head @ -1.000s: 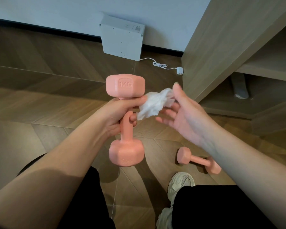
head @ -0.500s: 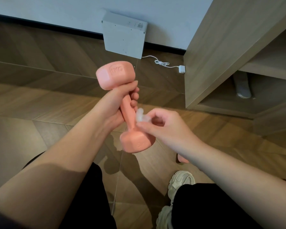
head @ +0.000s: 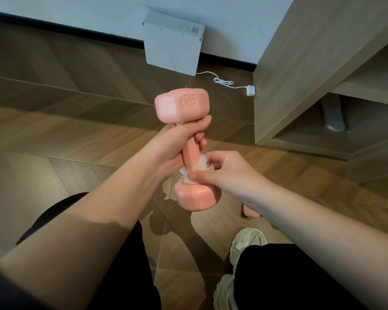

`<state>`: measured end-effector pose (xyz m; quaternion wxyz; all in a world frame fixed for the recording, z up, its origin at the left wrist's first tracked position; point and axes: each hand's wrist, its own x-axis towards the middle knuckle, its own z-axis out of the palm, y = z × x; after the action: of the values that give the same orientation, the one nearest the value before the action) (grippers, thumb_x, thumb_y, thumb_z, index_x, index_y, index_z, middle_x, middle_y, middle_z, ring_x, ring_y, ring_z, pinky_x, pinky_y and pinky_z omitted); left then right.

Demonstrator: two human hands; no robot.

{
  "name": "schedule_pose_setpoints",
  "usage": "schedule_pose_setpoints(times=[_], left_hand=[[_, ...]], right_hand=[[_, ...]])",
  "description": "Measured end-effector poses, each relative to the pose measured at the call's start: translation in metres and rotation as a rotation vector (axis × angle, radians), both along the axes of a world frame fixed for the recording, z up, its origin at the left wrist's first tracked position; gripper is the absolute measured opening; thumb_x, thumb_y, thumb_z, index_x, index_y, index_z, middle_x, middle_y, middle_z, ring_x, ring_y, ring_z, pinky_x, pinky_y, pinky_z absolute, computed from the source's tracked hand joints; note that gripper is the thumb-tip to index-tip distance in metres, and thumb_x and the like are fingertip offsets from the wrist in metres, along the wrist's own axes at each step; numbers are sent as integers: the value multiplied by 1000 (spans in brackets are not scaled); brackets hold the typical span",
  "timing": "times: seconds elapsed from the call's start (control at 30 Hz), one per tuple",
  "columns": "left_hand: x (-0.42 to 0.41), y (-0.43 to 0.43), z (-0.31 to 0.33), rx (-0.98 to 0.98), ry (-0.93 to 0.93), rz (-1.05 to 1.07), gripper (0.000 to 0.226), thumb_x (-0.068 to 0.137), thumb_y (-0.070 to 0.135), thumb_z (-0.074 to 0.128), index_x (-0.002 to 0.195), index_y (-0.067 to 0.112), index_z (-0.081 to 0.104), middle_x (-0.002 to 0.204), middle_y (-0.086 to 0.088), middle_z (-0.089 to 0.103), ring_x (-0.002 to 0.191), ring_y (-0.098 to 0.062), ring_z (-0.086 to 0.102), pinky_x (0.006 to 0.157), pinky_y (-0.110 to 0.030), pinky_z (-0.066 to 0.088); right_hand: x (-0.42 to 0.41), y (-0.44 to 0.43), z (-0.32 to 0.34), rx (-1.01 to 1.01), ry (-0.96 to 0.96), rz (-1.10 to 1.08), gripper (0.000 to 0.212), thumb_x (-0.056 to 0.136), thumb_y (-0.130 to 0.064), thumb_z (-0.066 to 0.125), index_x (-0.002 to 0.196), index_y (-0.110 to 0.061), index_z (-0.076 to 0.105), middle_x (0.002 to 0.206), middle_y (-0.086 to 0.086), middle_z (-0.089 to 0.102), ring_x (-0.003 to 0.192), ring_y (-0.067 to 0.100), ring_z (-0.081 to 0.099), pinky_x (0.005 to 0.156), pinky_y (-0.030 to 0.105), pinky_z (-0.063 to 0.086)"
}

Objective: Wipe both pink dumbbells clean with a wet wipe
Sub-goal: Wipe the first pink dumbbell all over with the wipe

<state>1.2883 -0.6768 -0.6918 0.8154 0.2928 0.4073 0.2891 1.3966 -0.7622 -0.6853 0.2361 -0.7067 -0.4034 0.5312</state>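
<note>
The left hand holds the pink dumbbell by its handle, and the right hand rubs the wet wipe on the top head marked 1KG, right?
Not quite. In the head view the right hand holds the wet wipe at the handle's lower end, just above the bottom head, not on the 1KG head. The left hand does hold the pink dumbbell by its handle.

Frame centre: pink dumbbell [head: 190,153] held near upright, "1KG" head on top. Left hand [head: 177,142] grips the handle just under the top head. Right hand [head: 224,168] pinches a white wet wipe [head: 202,163] round the lower handle, just above the bottom head. Second pink dumbbell [head: 250,212] on the wood floor [head: 76,108], lower right of centre, mostly hidden by the right forearm. Upper centre: white box [head: 173,43] against the wall.
</note>
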Motion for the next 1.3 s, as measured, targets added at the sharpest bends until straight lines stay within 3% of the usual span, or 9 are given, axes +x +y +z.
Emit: schedule_pose_setpoints(times=[0.2,0.4,0.53,0.63,0.8,0.97,1.07,1.2,1.3], left_hand=[[-10,-1,10,58,-37,-173,18,89,25,58,80,11,63,69,-3,65,76,-19,65,71,-31,45],[-9,1,7,52,-39,-111,15,94,20,56,84,9,60,93,-13,75,96,-29,72,81,-36,56],[-9,4,3,126,139,-216,17,87,28,67,91,13,60,100,-11,75,104,-25,70,93,-42,51],[-20,7,3,180,288,-316,36,80,41,72,104,16,62,101,-2,71,100,-16,66,95,-37,47],[-32,-3,-1,-121,245,-273,81,63,63,65,125,13,54,119,-12,64,109,-29,63,94,-53,49],[-19,-14,2,-279,95,-207,84,56,64,69,123,14,61,117,-19,66,107,-37,64,86,-57,54],[-10,-17,7,-308,-35,-131,80,56,57,74,126,20,61,122,-20,64,108,-40,65,84,-59,54],[-5,-17,13,-230,-52,-36,52,80,40,71,124,15,60,107,-14,65,98,-30,64,70,-41,60],[-6,-18,15,-53,-18,-54,24,80,34,68,97,19,62,96,-14,60,81,-26,61,60,-35,55]], right_hand=[[14,3,-1,-29,280,62,20,75,-17,78,94,-16,74,83,-6,73,81,5,63,79,21,47],[8,2,-3,73,204,104,23,87,-28,69,106,-16,73,101,3,74,93,16,64,87,31,47],[2,-2,-8,96,193,94,19,91,-29,66,101,-15,73,104,9,73,101,28,65,87,37,46],[2,-2,-8,90,233,6,11,91,-28,65,93,-20,73,93,-1,74,86,13,66,81,29,47],[17,7,4,90,293,-215,16,89,-26,65,100,-18,73,89,-7,75,81,4,68,72,21,50],[19,21,14,240,307,-416,21,92,-25,63,109,-17,72,99,-4,75,96,9,67,80,24,48],[18,26,17,328,314,-443,12,91,-22,65,99,-18,74,98,0,75,96,11,67,85,25,50],[13,27,17,362,317,-461,9,89,-18,68,97,-15,72,89,-2,73,88,7,65,79,22,49],[9,27,18,335,361,-543,8,89,-20,68,95,-15,72,87,-3,72,84,8,63,78,25,46]])
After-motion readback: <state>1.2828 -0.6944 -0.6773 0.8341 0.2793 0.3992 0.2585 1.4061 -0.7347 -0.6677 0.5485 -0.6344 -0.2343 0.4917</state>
